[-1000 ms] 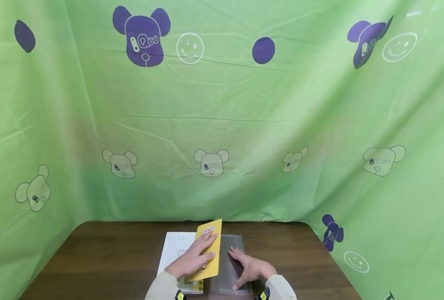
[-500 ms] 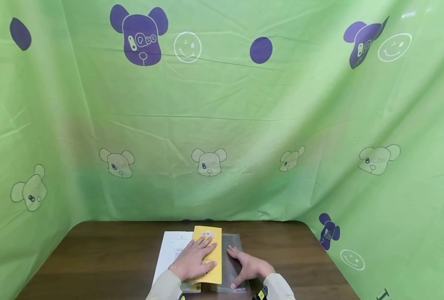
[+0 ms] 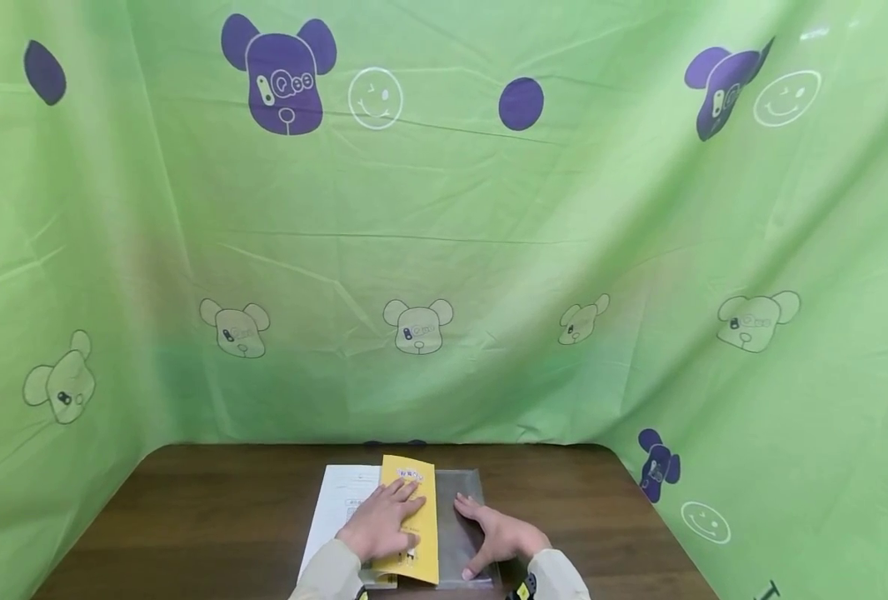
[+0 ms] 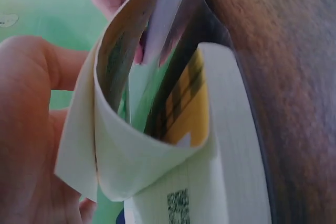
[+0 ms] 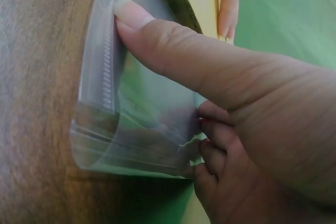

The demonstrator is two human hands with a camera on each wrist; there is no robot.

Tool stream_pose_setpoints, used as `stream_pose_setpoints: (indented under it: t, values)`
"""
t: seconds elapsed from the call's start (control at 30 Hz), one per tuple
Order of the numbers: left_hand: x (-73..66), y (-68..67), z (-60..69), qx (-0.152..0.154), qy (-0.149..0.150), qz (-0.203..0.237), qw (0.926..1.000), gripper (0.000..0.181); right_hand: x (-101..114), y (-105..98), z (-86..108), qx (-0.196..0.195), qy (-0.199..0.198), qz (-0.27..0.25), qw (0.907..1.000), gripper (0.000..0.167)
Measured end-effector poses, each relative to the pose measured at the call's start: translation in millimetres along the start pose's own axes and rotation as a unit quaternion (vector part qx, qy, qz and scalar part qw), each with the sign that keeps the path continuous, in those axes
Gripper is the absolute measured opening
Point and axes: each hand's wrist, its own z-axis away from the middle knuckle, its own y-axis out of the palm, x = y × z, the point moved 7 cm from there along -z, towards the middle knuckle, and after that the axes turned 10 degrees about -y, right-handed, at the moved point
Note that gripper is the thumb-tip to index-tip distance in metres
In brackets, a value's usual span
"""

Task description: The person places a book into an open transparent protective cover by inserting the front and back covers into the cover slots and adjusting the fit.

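Observation:
A softcover book with a yellow cover lies on the table, its white page showing at the left. My left hand rests on the yellow cover with its fingers spread. In the left wrist view the cover curves away from the page block. A clear plastic book cover extends from the book's right side. My right hand presses on this plastic, thumb and fingers spread apart. The right wrist view shows the thumb by the ribbed seam, while the plastic's edge curls up from the table.
The brown wooden table reaches out on both sides of the book. Behind and around it hangs a green cloth printed with bear heads and smiling faces.
The yellow cover, tilted a second ago, has turned straighter and shifted slightly left under my left hand. My right hand stays on the plastic in nearly the same place.

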Motion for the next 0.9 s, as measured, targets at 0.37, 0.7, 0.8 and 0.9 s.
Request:
stream_pose_setpoints:
  t: [0.37, 0.7, 0.8, 0.9]
  values:
    - [-0.4, 0.9, 0.0, -0.009, -0.026, -0.051, 0.9983, 0.059, 2.6, 0.8, 2.6, 0.001, -0.003, -0.007, 1.0, 0.102]
    - [-3.6, 0.2, 3.0, 0.019, -0.054, -0.054, 0.9969, 0.055, 4.7, 3.9, 3.4, 0.003, -0.007, 0.001, 1.0, 0.102]
    - [-4.5, -0.6, 1.6, 0.024, -0.054, -0.057, 0.9966, 0.055, 3.6, 2.7, 2.7, 0.007, -0.004, 0.001, 1.0, 0.102]
    - [-5.1, 0.5, -0.4, 0.025, -0.05, -0.064, 0.9964, 0.055, 2.1, 1.6, 2.3, 0.009, -0.003, 0.001, 1.0, 0.102]
